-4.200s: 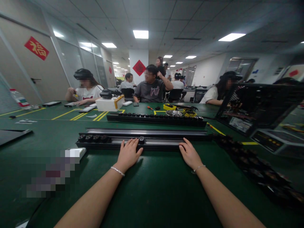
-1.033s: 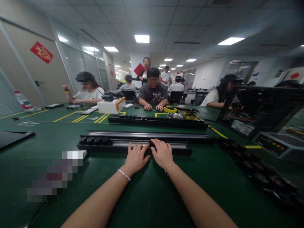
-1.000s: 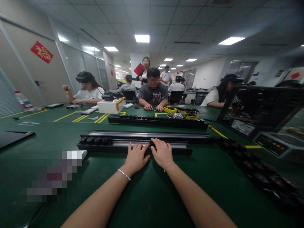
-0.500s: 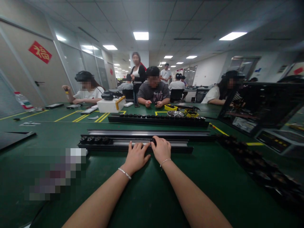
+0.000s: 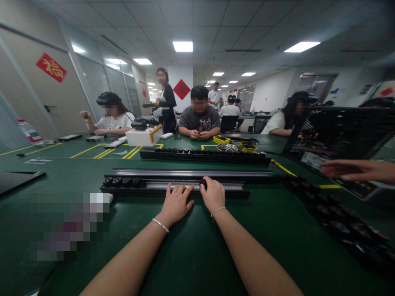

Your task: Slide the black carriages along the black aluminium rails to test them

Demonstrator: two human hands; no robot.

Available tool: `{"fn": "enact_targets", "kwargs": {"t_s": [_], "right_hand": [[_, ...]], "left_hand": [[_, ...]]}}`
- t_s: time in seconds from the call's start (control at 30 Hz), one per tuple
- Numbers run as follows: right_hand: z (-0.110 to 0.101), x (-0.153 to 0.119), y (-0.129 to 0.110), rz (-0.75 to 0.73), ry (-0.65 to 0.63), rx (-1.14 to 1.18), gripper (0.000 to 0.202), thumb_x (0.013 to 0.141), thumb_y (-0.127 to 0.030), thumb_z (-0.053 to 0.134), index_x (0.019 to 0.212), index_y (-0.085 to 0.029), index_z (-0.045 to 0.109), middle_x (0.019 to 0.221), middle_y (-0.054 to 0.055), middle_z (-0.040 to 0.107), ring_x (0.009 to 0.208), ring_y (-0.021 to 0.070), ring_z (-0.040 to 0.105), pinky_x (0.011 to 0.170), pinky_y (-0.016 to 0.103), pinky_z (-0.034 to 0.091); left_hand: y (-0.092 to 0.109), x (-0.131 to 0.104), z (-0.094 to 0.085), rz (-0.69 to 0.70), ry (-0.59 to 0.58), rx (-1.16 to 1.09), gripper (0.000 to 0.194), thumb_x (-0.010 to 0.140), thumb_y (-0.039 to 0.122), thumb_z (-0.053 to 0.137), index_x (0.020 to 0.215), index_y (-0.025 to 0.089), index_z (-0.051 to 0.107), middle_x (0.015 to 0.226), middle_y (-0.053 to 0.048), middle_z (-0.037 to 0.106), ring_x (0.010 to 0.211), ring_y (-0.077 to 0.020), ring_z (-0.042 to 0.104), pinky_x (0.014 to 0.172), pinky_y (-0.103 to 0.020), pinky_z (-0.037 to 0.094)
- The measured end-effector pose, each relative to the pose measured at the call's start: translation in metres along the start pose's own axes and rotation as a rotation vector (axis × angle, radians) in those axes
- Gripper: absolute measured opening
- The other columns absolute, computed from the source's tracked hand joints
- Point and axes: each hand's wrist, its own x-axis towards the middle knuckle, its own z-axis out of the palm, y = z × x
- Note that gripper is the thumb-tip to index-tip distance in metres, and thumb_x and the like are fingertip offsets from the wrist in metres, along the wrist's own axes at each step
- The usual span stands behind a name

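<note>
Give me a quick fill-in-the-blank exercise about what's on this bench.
1. The part in the right hand is coloured ____.
2. A row of parts sits at the ____ end of the front rail.
3. The table is coloured ____.
4. A co-worker's hand shows at the picture's ____ edge.

Missing words: black; left; green; right.

ceiling lights [image 5: 182, 46] glow over a pale door [image 5: 32, 96], glass partitions [image 5: 92, 78] and a white pillar [image 5: 185, 73]

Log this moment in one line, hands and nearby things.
left hand: fingers on near rail; right hand: holding small black part; rail's left end: row of black parts; beyond: second rail; far right: another person's hand
</note>
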Motion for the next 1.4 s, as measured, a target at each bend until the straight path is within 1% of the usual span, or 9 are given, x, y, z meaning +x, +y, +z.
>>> {"fn": "enact_targets", "kwargs": {"t_s": [0.27, 0.63, 0.83, 1.17, 1.4], "right_hand": [[-0.003, 0.000, 0.006, 0.010, 0.005, -0.006, 0.030, 0.086, -0.030, 0.042, 0.111, -0.021, 0.057, 0.103, 0.007, 0.066, 0.102, 0.0211, 0.055, 0.092, 0.034, 0.032], [-0.008, 0.002, 0.016, 0.072, 0.016, -0.042, 0.029, 0.084, -0.028, 0.046, 0.109, -0.021, 0.059, 0.100, 0.006, 0.066, 0.098, 0.0202, 0.055, 0.086, 0.032, 0.034], [-0.009, 0.003, 0.021, 0.088, 0.037, -0.043, 0.028, 0.083, -0.028, 0.047, 0.107, -0.021, 0.060, 0.098, 0.005, 0.066, 0.098, 0.0200, 0.055, 0.087, 0.032, 0.034], [-0.016, 0.004, 0.024, 0.130, 0.007, -0.026, 0.029, 0.082, -0.027, 0.045, 0.107, -0.021, 0.060, 0.101, 0.005, 0.066, 0.100, 0.0210, 0.054, 0.089, 0.033, 0.034], [-0.017, 0.005, 0.028, 0.140, 0.000, -0.043, 0.032, 0.083, -0.028, 0.045, 0.111, -0.020, 0.058, 0.102, 0.006, 0.065, 0.102, 0.0218, 0.053, 0.088, 0.034, 0.036]], "left_hand": [[-0.003, -0.001, 0.002, 0.016, 0.024, -0.012, 0.051, 0.085, 0.039, 0.048, 0.134, 0.030, 0.038, 0.115, -0.005, 0.056, 0.112, -0.0243, 0.047, 0.108, -0.056, 0.011], [-0.005, 0.000, 0.005, 0.024, 0.046, -0.016, 0.050, 0.085, 0.039, 0.049, 0.133, 0.031, 0.039, 0.117, -0.004, 0.057, 0.113, -0.0233, 0.048, 0.109, -0.055, 0.013], [-0.006, -0.001, 0.003, 0.019, 0.048, -0.044, 0.047, 0.086, 0.038, 0.048, 0.132, 0.030, 0.040, 0.119, -0.004, 0.057, 0.114, -0.0228, 0.048, 0.109, -0.056, 0.011], [-0.008, -0.001, 0.003, 0.022, 0.054, -0.057, 0.047, 0.086, 0.037, 0.048, 0.132, 0.030, 0.040, 0.118, -0.004, 0.057, 0.115, -0.0231, 0.048, 0.109, -0.055, 0.012], [-0.011, -0.002, 0.002, 0.020, 0.047, -0.064, 0.044, 0.087, 0.037, 0.047, 0.130, 0.029, 0.042, 0.118, -0.004, 0.057, 0.114, -0.0225, 0.048, 0.109, -0.055, 0.013]]}}
